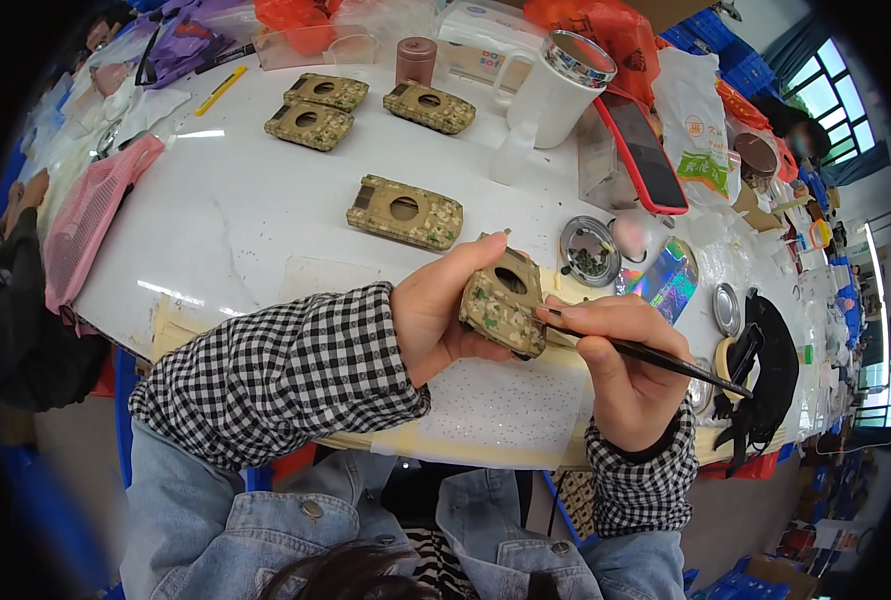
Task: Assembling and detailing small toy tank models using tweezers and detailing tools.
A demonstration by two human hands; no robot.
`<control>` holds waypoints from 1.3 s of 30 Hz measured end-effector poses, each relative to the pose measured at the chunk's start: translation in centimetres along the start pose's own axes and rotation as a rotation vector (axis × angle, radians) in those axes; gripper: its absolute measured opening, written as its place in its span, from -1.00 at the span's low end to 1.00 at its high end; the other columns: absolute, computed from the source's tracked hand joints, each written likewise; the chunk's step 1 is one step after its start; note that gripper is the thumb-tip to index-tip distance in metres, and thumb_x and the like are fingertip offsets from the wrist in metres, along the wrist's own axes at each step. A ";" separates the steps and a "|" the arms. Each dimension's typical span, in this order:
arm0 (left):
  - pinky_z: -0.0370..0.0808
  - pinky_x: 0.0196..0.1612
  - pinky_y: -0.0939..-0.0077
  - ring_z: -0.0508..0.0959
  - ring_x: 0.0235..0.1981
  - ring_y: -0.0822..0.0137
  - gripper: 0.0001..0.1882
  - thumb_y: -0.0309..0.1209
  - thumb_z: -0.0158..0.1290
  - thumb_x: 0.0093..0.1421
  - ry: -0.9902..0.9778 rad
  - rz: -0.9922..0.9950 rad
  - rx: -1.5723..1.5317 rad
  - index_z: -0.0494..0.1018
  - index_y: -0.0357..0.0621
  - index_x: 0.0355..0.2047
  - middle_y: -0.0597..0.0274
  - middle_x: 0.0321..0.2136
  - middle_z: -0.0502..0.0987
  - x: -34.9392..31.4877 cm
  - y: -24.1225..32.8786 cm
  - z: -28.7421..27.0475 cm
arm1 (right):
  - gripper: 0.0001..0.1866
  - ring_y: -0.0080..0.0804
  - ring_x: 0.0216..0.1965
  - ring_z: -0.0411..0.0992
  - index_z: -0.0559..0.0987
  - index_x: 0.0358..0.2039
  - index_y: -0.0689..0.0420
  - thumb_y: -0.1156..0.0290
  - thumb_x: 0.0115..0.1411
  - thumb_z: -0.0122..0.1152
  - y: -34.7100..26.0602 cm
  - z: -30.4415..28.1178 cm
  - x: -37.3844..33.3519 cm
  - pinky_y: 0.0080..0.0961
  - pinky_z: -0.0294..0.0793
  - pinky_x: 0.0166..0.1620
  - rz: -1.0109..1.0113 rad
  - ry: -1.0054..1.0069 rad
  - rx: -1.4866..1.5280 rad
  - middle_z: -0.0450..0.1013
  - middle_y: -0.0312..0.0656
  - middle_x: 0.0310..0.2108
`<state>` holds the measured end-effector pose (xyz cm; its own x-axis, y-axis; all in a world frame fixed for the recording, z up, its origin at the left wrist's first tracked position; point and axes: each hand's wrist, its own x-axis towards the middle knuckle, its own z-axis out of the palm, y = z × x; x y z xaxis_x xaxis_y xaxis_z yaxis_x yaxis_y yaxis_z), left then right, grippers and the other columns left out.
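Camouflage hull point(503, 312) gripped left hand point(433, 318), brush point(665, 358) pinched right hand point(620, 365)

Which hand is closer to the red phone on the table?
Right. The right hand, holding a thin brush, sits below the red phone. The left hand, gripping the camouflage shell, is further left of it.

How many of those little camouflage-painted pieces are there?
5. One camouflage piece is held in the left hand, with the right hand holding a thin brush against it. One lies mid-table; three sit at the far edge. The clutter may hide others.
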<state>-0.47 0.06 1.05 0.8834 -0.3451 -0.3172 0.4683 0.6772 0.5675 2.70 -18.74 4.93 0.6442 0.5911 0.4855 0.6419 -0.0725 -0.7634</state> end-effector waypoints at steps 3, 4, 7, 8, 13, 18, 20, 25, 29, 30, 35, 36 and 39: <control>0.49 -0.38 0.52 0.53 -0.32 0.41 -0.56 -0.03 -0.18 0.22 0.001 -0.004 0.000 0.35 -0.07 -0.07 0.25 -0.27 0.51 0.0 0.0 0.0 | -0.84 -0.33 -0.34 0.48 0.55 -0.31 0.27 0.53 0.05 0.22 0.0 0.1 0.0 -0.50 0.43 -0.22 0.006 0.007 0.010 0.52 -0.08 -0.36; 0.49 -0.38 0.52 0.53 -0.32 0.41 -0.56 -0.03 -0.18 0.22 -0.001 -0.003 0.004 0.35 -0.06 -0.08 0.25 -0.27 0.51 0.0 0.0 0.0 | -0.84 -0.33 -0.34 0.48 0.55 -0.31 0.27 0.53 0.05 0.22 0.1 0.1 -0.1 -0.50 0.43 -0.22 0.009 0.008 0.016 0.53 -0.08 -0.35; 0.49 -0.37 0.52 0.53 -0.31 0.41 -0.56 -0.03 -0.18 0.21 0.000 -0.004 0.010 0.35 -0.06 -0.08 0.25 -0.27 0.51 0.0 0.0 0.0 | -0.84 -0.34 -0.35 0.48 0.55 -0.31 0.27 0.53 0.05 0.22 0.1 0.1 -0.1 -0.51 0.42 -0.23 0.013 0.010 0.023 0.53 -0.09 -0.35; 0.49 -0.37 0.52 0.53 -0.31 0.41 -0.56 -0.02 -0.18 0.21 0.007 -0.006 0.009 0.35 -0.06 -0.08 0.25 -0.27 0.51 0.0 0.0 0.1 | -0.83 -0.35 -0.36 0.47 0.55 -0.31 0.27 0.53 0.05 0.22 0.1 0.1 -0.1 -0.51 0.42 -0.23 0.013 0.011 0.023 0.53 -0.09 -0.35; 0.49 -0.34 0.52 0.53 -0.31 0.42 -0.56 -0.03 -0.17 0.21 0.008 -0.008 0.013 0.36 -0.07 -0.09 0.25 -0.27 0.52 -0.1 0.0 0.1 | -0.83 -0.35 -0.36 0.47 0.55 -0.30 0.26 0.53 0.05 0.22 0.1 0.1 -0.1 -0.52 0.42 -0.24 0.012 0.006 0.017 0.53 -0.09 -0.34; 0.49 -0.34 0.52 0.53 -0.31 0.43 -0.56 -0.02 -0.17 0.21 0.005 -0.009 0.016 0.37 -0.08 -0.10 0.25 -0.28 0.52 -0.1 0.0 0.1 | -0.83 -0.36 -0.36 0.47 0.55 -0.30 0.27 0.54 0.05 0.22 0.2 0.1 -0.1 -0.52 0.42 -0.24 0.011 0.008 0.027 0.53 -0.10 -0.34; 0.49 -0.35 0.53 0.53 -0.32 0.43 -0.55 -0.02 -0.18 0.21 0.000 -0.009 0.016 0.37 -0.08 -0.10 0.24 -0.28 0.52 0.0 0.0 0.0 | -0.82 -0.36 -0.36 0.47 0.55 -0.30 0.27 0.54 0.05 0.22 0.3 0.1 -0.2 -0.52 0.41 -0.24 0.006 0.005 0.023 0.53 -0.10 -0.33; 0.51 -0.35 0.52 0.54 -0.32 0.42 -0.52 -0.01 -0.19 0.21 0.009 -0.007 0.021 0.36 -0.11 -0.08 0.23 -0.27 0.52 0.0 0.0 0.0 | -0.83 -0.36 -0.35 0.47 0.55 -0.30 0.27 0.54 0.05 0.22 0.1 0.1 -0.1 -0.51 0.41 -0.24 0.025 0.008 0.037 0.52 -0.09 -0.33; 0.52 -0.34 0.48 0.54 -0.30 0.37 -0.49 0.00 -0.21 0.22 0.012 0.000 0.008 0.34 -0.14 -0.04 0.17 -0.26 0.51 0.1 -0.1 0.0 | -0.83 -0.37 -0.33 0.47 0.53 -0.27 0.30 0.51 0.11 0.16 -0.2 0.0 -0.2 -0.48 0.42 -0.18 0.050 0.040 0.107 0.51 -0.07 -0.34; 0.52 -0.34 0.47 0.54 -0.29 0.35 -0.49 0.00 -0.21 0.22 0.016 0.004 0.001 0.33 -0.15 -0.03 0.15 -0.25 0.51 0.0 -0.1 0.1 | -0.82 -0.37 -0.32 0.47 0.51 -0.26 0.31 0.51 0.14 0.13 -0.3 0.1 -0.3 -0.47 0.42 -0.15 0.058 0.074 0.178 0.51 -0.07 -0.36; 0.55 -0.34 0.43 0.54 -0.26 0.23 -0.46 -0.02 -0.22 0.23 -0.031 -0.006 -0.058 0.31 -0.24 -0.02 0.02 -0.24 0.50 0.2 0.0 -0.4 | -0.78 -0.35 -0.27 0.47 0.42 -0.18 0.35 0.46 0.23 -0.01 0.2 -0.3 -0.4 -0.41 0.40 -0.01 0.006 0.176 0.401 0.47 -0.05 -0.39; 0.56 -0.34 0.42 0.54 -0.25 0.21 -0.46 -0.02 -0.22 0.23 -0.049 -0.004 -0.066 0.31 -0.25 -0.02 0.00 -0.24 0.49 0.2 0.1 -0.5 | -0.79 -0.42 -0.30 0.44 0.42 -0.22 0.32 0.43 0.25 -0.04 0.0 -0.2 -0.4 -0.49 0.39 -0.07 0.013 0.214 0.340 0.44 -0.11 -0.38; 0.58 -0.35 0.40 0.55 -0.23 0.20 -0.46 -0.04 -0.22 0.24 -0.034 -0.001 -0.093 0.30 -0.29 -0.03 -0.02 -0.26 0.49 0.2 0.1 -0.5 | -0.81 -0.50 -0.33 0.37 0.42 -0.26 0.29 0.41 0.26 -0.06 0.2 -1.0 -0.4 -0.59 0.33 -0.15 0.042 0.198 0.089 0.40 -0.16 -0.39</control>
<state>-0.23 0.38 0.62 0.8839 -0.3663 -0.2909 0.4666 0.7340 0.4934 2.97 -19.76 5.04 0.7442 0.4190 0.5203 0.5792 -0.0168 -0.8150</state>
